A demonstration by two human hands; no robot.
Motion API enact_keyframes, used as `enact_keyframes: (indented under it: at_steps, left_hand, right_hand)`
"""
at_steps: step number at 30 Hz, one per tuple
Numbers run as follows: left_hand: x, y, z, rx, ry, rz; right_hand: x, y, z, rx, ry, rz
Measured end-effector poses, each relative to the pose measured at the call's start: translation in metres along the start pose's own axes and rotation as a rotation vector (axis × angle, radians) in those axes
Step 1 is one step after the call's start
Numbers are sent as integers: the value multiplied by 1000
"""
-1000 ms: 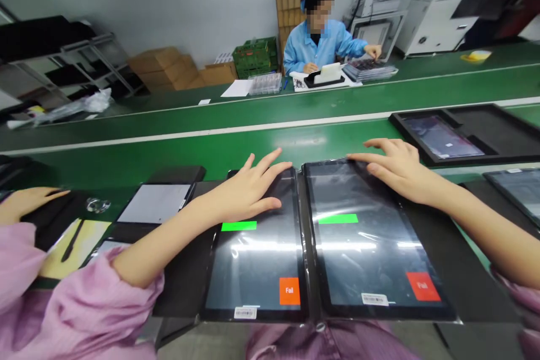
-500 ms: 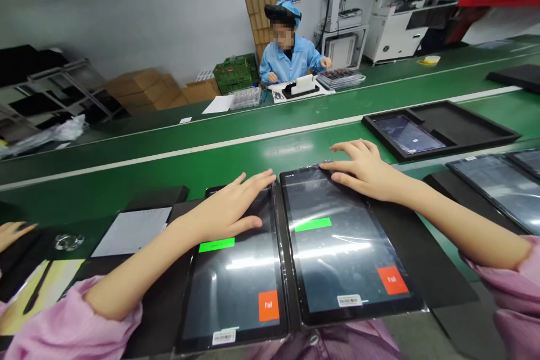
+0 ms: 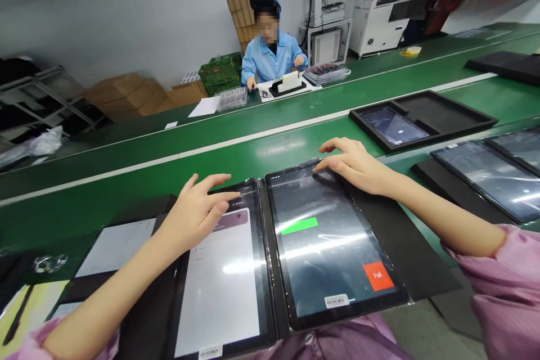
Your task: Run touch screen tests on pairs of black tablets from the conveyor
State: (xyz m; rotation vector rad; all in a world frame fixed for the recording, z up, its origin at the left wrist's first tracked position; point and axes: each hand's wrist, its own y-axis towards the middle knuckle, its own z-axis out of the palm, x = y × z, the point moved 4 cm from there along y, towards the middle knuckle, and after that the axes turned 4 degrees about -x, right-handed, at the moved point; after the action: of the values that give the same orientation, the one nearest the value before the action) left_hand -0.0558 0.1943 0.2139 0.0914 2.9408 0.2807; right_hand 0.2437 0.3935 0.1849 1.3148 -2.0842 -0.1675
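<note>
Two film-wrapped tablets lie side by side before me on a black mat. The left tablet shows a pale, mostly white screen. My left hand hovers at its top left, fingers spread, fingertips near the upper edge. The right tablet shows a dark screen with a green bar and an orange Fail button. My right hand rests flat on its top right corner, fingers stretched out. Neither hand holds anything.
A green conveyor belt runs across behind the tablets. A black tray holding one tablet sits on it at right; more tablets lie at far right. A paper sheet lies left. A person in blue works across the line.
The left tablet's screen switched from dark with a green bar and Fail button to a pale page. My left hand drew back to the left; the view shifted rightward.
</note>
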Motion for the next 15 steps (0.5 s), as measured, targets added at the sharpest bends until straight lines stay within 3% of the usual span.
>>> enact_keyframes:
  at_steps: [6, 10, 15]
  left_hand:
    - [-8, 13, -13, -12, -93, -186]
    - [-12, 35, -8, 207, -103, -316]
    - [-16, 58, 0, 412, -117, -303]
  right_hand:
    - [0, 1, 6, -18, -79, -13]
    - [3, 0, 4, -63, -166, -50]
    - [9, -1, -8, 5, 35, -161]
